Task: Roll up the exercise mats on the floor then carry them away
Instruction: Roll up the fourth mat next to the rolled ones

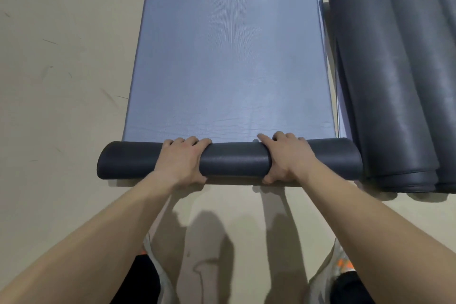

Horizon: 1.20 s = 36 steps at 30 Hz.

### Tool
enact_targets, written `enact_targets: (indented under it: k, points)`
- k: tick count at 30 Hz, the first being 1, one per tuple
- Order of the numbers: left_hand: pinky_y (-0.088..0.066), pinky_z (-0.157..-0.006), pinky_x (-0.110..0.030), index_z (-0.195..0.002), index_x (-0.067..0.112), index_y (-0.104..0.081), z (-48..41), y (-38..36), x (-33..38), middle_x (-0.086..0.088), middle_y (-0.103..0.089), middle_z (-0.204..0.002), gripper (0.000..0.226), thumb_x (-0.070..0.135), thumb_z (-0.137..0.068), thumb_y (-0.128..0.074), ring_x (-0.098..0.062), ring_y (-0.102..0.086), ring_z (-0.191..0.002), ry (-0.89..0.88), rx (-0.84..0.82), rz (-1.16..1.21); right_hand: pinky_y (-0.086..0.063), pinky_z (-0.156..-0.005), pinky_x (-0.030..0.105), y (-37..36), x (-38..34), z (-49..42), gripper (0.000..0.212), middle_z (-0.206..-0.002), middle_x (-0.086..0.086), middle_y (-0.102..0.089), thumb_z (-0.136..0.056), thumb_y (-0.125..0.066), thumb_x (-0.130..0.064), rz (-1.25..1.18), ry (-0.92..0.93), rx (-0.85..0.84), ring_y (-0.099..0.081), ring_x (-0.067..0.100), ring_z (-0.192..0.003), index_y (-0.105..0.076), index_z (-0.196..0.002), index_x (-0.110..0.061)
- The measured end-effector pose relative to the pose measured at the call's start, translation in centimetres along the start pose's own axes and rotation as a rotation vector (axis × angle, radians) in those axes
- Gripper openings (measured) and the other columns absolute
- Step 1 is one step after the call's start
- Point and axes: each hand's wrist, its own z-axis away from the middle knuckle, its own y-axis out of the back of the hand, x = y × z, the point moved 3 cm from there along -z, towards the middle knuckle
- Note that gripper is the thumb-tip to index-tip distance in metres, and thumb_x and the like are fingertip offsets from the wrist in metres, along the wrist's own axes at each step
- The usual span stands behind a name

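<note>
A blue-grey exercise mat (229, 52) lies flat on the floor and stretches away from me. Its near end is wound into a dark roll (234, 161) lying crosswise. My left hand (183, 160) grips the roll left of its middle, fingers curled over the top and thumb underneath. My right hand (283, 158) grips it right of the middle in the same way. The far end of the mat is cut off by the top of the frame.
Three dark rolled mats (385, 76) lie side by side lengthwise at the right, close to the flat mat's edge. Beige scuffed floor (61, 81) spreads to the left. My shoes (343, 261) show at the bottom.
</note>
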Motion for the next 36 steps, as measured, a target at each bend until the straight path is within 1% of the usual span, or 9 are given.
enact_targets:
  k: [3,6,9,12,18,23,28,31,36]
  points:
    - [-0.052,-0.092,-0.041,-0.137,0.045,-0.044,-2.1,1.8,-0.9,0.014,-0.063,-0.116,0.089,0.062,-0.058,-0.081,-0.019,-0.061,-0.101,-0.016,-0.211,0.11,-0.035,-0.11,0.056,-2.6,-0.8,2.1,0.092,-0.136,0.009,-0.054,-0.07,-0.084,-0.049,0.052,-0.019,0.336,-0.05,0.035,-0.126,-0.038,-0.147,-0.024]
    - [-0.051,-0.094,-0.042,-0.141,0.045,-0.044,-4.3,3.3,-1.6,0.013,-0.063,-0.116,0.098,0.069,-0.054,-0.084,-0.02,-0.06,-0.105,0.016,-0.354,0.147,-0.034,-0.108,0.05,-0.9,0.0,0.0,0.086,-0.133,0.0,-0.057,-0.069,-0.078,-0.059,0.008,-0.029,0.298,-0.054,0.029,-0.121,-0.04,-0.143,-0.034]
    - [-0.039,-0.105,-0.046,-0.147,0.041,-0.037,-3.9,3.3,-0.9,0.006,-0.058,-0.131,0.108,0.085,-0.054,-0.071,-0.026,-0.056,-0.12,0.077,-0.135,-0.072,-0.042,-0.1,0.046,1.6,0.9,-2.5,0.091,-0.126,-0.004,-0.059,-0.065,-0.077,-0.068,-0.031,0.022,0.107,-0.058,0.026,-0.113,-0.04,-0.143,-0.041]
    - [-0.036,-0.106,-0.048,-0.14,0.034,-0.04,-2.4,2.2,0.2,0.003,-0.058,-0.129,0.104,0.087,-0.055,-0.066,-0.028,-0.056,-0.115,0.096,0.09,-0.13,-0.047,-0.095,0.043,3.3,1.3,-4.0,0.1,-0.126,-0.007,-0.06,-0.058,-0.082,-0.072,-0.061,0.061,0.001,-0.059,0.023,-0.111,-0.041,-0.144,-0.041]
    - [-0.048,-0.093,-0.041,-0.138,0.037,-0.043,-6.3,4.2,-1.5,0.01,-0.062,-0.122,0.108,0.092,-0.048,-0.069,-0.02,-0.061,-0.107,0.008,-0.034,0.028,-0.035,-0.106,0.049,0.1,-0.3,-1.3,0.104,-0.131,0.008,-0.053,-0.057,-0.087,-0.055,0.082,0.036,0.515,-0.052,0.032,-0.118,-0.04,-0.144,-0.022]
    - [-0.021,-0.121,-0.052,-0.153,0.023,-0.027,-3.1,1.3,-0.7,-0.004,-0.039,-0.152,0.12,0.086,-0.059,-0.066,-0.031,-0.037,-0.141,0.033,0.285,-0.111,-0.03,-0.106,0.046,1.4,0.4,-4.4,0.107,-0.133,0.002,-0.051,-0.05,-0.082,-0.061,0.06,0.04,0.453,-0.052,0.028,-0.119,-0.04,-0.143,-0.028]
    - [-0.02,-0.121,-0.05,-0.154,0.025,-0.026,-6.3,1.6,-2.0,-0.001,-0.043,-0.151,0.12,0.075,-0.056,-0.074,-0.027,-0.038,-0.139,0.016,0.27,-0.057,-0.015,-0.118,0.061,1.8,0.3,-6.1,0.129,-0.153,0.01,-0.032,-0.055,-0.086,-0.062,0.12,0.005,0.399,-0.031,0.034,-0.143,-0.016,-0.157,-0.029]
    - [-0.021,-0.12,-0.047,-0.154,0.027,-0.027,-8.1,2.2,-2.8,0.003,-0.044,-0.15,0.123,0.077,-0.051,-0.072,-0.025,-0.04,-0.138,-0.016,0.177,-0.034,-0.02,-0.117,0.062,1.2,0.0,-6.2,0.121,-0.144,0.009,-0.042,-0.055,-0.09,-0.047,0.134,-0.009,0.469,-0.039,0.034,-0.135,-0.023,-0.154,-0.027]
    - [-0.021,-0.12,-0.055,-0.158,0.021,-0.009,-6.6,1.6,-1.4,-0.003,-0.031,-0.159,0.128,0.076,-0.062,-0.072,-0.033,-0.03,-0.146,0.013,0.116,-0.116,-0.031,-0.107,0.059,2.0,-0.1,-6.1,0.11,-0.131,0.005,-0.048,-0.06,-0.084,-0.055,0.19,0.022,0.324,-0.049,0.033,-0.119,-0.022,-0.147,-0.03]
